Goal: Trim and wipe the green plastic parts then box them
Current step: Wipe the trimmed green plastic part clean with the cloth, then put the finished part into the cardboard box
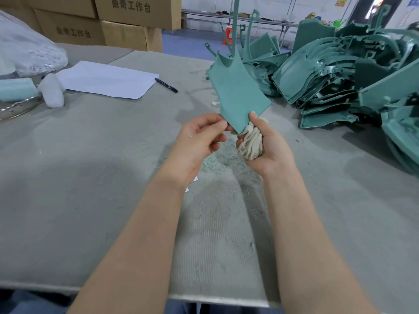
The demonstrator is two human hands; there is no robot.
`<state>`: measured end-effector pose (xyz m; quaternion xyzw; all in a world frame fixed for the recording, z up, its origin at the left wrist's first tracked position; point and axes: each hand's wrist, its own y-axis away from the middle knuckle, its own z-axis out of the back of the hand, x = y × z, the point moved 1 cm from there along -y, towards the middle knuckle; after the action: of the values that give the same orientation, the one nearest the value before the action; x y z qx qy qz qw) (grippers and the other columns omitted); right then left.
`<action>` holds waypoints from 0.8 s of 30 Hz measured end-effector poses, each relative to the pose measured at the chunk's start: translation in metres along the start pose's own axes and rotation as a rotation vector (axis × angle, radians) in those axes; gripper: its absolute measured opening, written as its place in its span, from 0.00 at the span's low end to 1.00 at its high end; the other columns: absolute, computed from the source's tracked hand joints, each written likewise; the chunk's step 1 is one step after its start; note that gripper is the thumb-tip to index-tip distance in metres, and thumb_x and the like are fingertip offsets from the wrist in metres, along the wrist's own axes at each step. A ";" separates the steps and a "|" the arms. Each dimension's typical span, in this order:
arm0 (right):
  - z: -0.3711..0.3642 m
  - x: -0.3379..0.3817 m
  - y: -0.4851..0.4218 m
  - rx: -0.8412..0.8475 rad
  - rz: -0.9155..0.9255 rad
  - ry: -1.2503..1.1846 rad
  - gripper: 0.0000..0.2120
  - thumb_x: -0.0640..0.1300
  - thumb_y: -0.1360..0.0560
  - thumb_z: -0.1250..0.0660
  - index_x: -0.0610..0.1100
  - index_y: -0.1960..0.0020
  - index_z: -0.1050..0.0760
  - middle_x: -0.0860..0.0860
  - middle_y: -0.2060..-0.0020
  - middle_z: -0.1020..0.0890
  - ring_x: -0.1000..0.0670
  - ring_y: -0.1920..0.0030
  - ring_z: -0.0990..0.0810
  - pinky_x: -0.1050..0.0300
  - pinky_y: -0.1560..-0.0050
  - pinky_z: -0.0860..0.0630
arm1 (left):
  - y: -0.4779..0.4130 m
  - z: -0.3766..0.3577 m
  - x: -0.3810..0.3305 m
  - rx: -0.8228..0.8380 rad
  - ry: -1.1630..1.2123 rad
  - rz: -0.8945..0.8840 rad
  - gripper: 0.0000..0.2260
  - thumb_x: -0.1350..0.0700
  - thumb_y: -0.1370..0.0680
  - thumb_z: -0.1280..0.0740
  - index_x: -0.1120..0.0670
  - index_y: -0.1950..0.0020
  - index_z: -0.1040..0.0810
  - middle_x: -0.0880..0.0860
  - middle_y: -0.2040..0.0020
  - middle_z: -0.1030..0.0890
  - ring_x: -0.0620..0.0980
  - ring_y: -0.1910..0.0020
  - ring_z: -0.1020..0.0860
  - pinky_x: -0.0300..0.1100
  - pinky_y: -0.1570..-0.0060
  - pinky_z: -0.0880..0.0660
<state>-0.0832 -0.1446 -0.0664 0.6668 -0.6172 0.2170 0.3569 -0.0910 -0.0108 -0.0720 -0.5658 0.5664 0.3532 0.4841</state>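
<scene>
Green plastic part [238, 91] stands upright above the middle of the grey table [90, 155], held between my two hands, with its thin stems pointing up and away. At the far left a clear plastic bag [29, 48] lies on the table, and stacked cardboard boxes [136, 10] stand behind it. Right of the bag a white sheet of paper [106, 79] lies flat, with a black pen [166, 85] just beside its right edge. My left hand [199, 139] pinches the part's lower left edge between thumb and curled fingers. My right hand [265, 146] is curled round a bunched off-white rag [250, 141]. Its thumb presses on the part's lower right corner, and the rag touches the part's bottom tip. Thin green shavings [217, 162] are scattered on the table under my hands. At the far right a big pile of green parts [340, 75] lies on the table, well apart from my hands.
</scene>
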 end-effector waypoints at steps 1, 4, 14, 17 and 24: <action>-0.001 -0.001 -0.001 -0.003 0.008 0.007 0.07 0.43 0.20 0.36 0.43 0.56 0.26 0.50 0.67 0.21 0.55 0.72 0.25 0.64 0.67 0.29 | 0.000 0.000 0.000 -0.007 -0.003 0.004 0.09 0.64 0.21 0.36 0.52 0.57 0.21 0.49 0.62 0.17 0.40 0.68 0.24 0.33 0.63 0.27; -0.002 -0.001 -0.001 -0.014 0.031 0.014 0.07 0.43 0.21 0.36 0.42 0.57 0.25 0.49 0.67 0.20 0.54 0.71 0.24 0.63 0.67 0.27 | -0.001 -0.001 -0.001 -0.025 0.027 0.014 0.08 0.64 0.22 0.36 0.53 0.57 0.22 0.49 0.62 0.17 0.41 0.69 0.24 0.33 0.65 0.28; -0.003 -0.003 0.003 0.120 0.237 0.366 0.06 0.38 0.22 0.34 0.43 0.58 0.23 0.49 0.64 0.16 0.52 0.64 0.17 0.57 0.61 0.21 | -0.005 -0.002 0.003 -0.302 -0.142 -0.082 0.05 0.51 0.23 0.31 0.50 0.56 0.24 0.48 0.58 0.17 0.41 0.59 0.20 0.36 0.53 0.24; -0.007 -0.003 0.009 0.223 0.168 0.468 0.05 0.40 0.23 0.34 0.43 0.56 0.20 0.45 0.57 0.14 0.47 0.58 0.16 0.50 0.51 0.20 | -0.002 0.000 -0.010 -0.285 0.055 -0.095 0.03 0.57 0.21 0.35 0.50 0.49 0.22 0.50 0.49 0.16 0.48 0.48 0.18 0.48 0.44 0.22; -0.083 -0.043 0.026 0.194 0.374 0.889 0.09 0.48 0.24 0.31 0.45 0.60 0.22 0.53 0.71 0.20 0.55 0.70 0.24 0.63 0.66 0.28 | 0.042 0.051 -0.063 -0.598 -0.034 -0.367 0.10 0.64 0.19 0.39 0.50 0.54 0.26 0.45 0.57 0.19 0.43 0.58 0.20 0.42 0.52 0.23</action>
<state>-0.1024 -0.0536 -0.0381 0.4176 -0.4913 0.5973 0.4769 -0.1313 0.0610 -0.0328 -0.7690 0.3185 0.4201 0.3616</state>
